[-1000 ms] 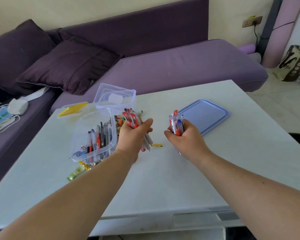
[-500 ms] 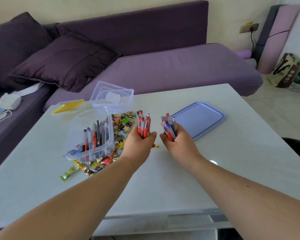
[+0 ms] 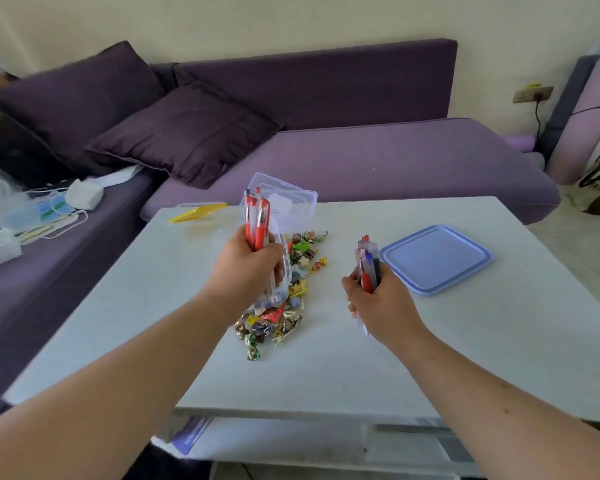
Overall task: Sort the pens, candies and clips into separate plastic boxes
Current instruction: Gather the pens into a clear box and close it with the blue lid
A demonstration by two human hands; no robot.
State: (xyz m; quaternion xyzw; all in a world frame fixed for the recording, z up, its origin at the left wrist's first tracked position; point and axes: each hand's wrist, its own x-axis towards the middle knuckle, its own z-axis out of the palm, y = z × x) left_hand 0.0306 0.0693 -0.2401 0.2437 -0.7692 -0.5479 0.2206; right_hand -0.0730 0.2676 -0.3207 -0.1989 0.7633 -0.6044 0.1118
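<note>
My left hand (image 3: 248,271) grips a bundle of red pens (image 3: 256,218), held upright above a clear plastic box (image 3: 282,268) that my hand largely hides. In my right hand (image 3: 381,306) is a second bundle of red, blue and black pens (image 3: 368,263), also upright, over the white table (image 3: 465,341). Wrapped candies (image 3: 274,318) lie in a loose pile on the table between and below my hands. Another clear plastic box (image 3: 291,199) sits behind the left bundle.
A blue lid (image 3: 435,259) lies flat to the right of my right hand. A yellow lid (image 3: 198,211) rests near the table's far left edge. A purple sofa (image 3: 361,161) with cushions runs behind and left of the table.
My left hand has lifted its red pens up and to the left over the clear box. My right hand has drawn apart from it. The view has tilted up.
</note>
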